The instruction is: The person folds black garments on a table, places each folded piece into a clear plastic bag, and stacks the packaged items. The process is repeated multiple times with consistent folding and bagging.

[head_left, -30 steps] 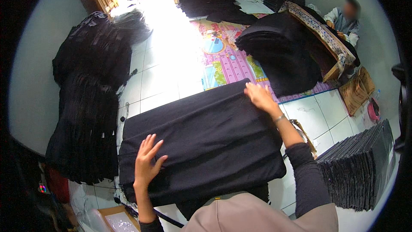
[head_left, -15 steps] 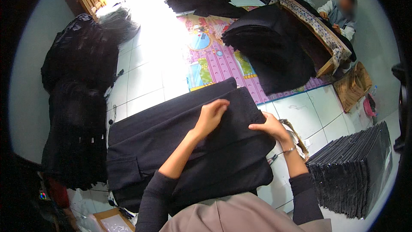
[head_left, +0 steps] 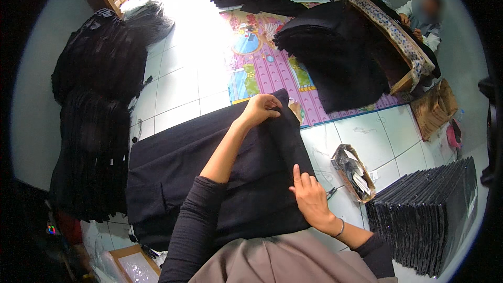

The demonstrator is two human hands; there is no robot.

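Note:
A black garment lies spread in front of me on a low stack of dark cloth, with a pocket-like patch at its lower left. Near its far right corner, my left hand has thumb and fingers drawn together on the cloth, where a crease runs down toward me. Just how much fabric is between those fingertips is hard to see. My right hand rests on the right edge, index finger stretched out and the other fingers loosely bent, holding nothing.
Right of me are an open carton and a tall stack of black packets. Black garments are heaped at left. Ahead, more black cloth lies on a colourful mat. A person sits behind a low table.
The garment's right side has come inward, uncovering more of the carton and floor. My left hand has moved farther away; my right hand has come nearer and lies on the cloth.

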